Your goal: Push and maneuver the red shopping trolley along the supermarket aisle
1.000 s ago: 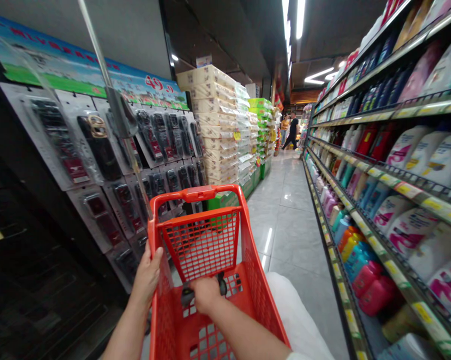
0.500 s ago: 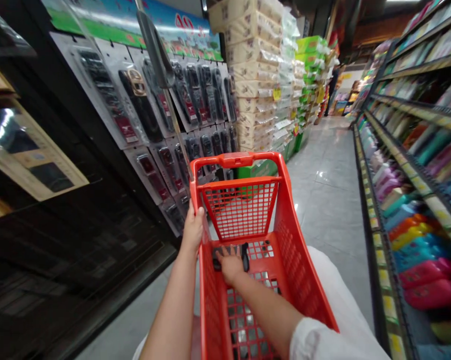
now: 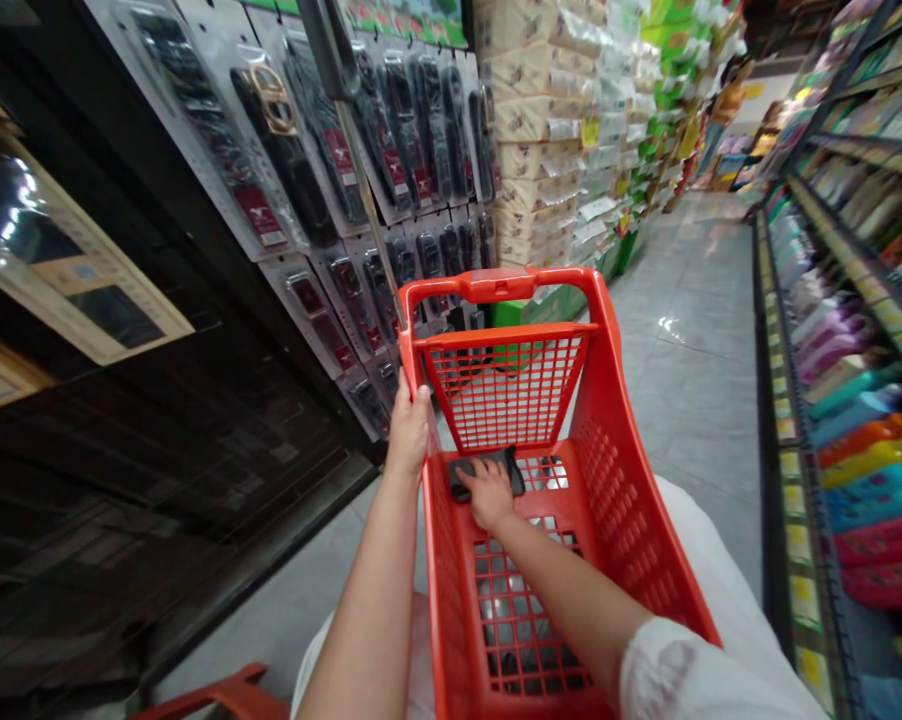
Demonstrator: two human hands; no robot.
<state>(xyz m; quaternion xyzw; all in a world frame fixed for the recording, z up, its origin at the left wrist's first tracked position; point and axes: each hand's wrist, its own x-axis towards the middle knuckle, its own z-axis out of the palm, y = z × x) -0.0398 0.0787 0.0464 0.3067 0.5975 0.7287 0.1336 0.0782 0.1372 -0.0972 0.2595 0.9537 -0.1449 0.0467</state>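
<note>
A red plastic rolling shopping basket [image 3: 631,430] with grid panels stands in front of me. My left hand [image 3: 408,430] is wrapped round its left rim, just below the thin metal pull rod [image 3: 372,205] with its grey handle. Reaching down inside, my right hand [image 3: 488,490] lies with fingers apart on a dark grey, flat object [image 3: 512,468] on the basket floor. The hand covers much of this object, so I cannot tell its kind.
Packaged belts [image 3: 286,150] hang on the left display, beside a dark cabinet with framed boxes [image 3: 113,290]. Stacked cartons [image 3: 537,150] stand beyond. Shelves of colourful packs [image 3: 863,480] line the right. A person [image 3: 725,110] is far down the grey aisle floor [image 3: 691,330].
My view has tilted and shifted, so the basket and both hands sit higher and farther right. The right hand's fingers now lie flatter over the dark object. An orange-red bar shows at the lower left.
</note>
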